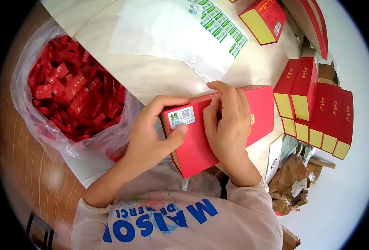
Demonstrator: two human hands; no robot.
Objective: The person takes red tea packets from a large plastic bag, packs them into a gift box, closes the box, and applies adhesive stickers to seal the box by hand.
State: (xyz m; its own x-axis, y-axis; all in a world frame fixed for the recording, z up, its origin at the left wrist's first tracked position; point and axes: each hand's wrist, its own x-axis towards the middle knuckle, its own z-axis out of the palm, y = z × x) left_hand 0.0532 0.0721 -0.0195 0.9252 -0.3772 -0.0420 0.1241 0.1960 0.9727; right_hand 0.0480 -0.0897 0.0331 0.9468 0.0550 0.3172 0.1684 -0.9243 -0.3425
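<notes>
A red box [197, 146] with pale yellow sides lies tilted before me at the table's near edge. My left hand [153, 131] is closed around its left end, thumb on top beside a white label [181, 117] with green print and a square code. Over the middle of the box is my right hand [229, 121], its fingers curled and pressed together against the top, one reaching toward the far edge. Whatever those fingers may hold is hidden. A gold mark on the box shows partly behind that hand.
A clear plastic bag [23, 89] full of small red packets [74, 93] stands at the left. Sheets of green labels [220, 23] and white backing paper [151, 33] lie on the table [105, 66]. Red boxes [318, 108] are stacked at right; another box [264, 20] stands at the back.
</notes>
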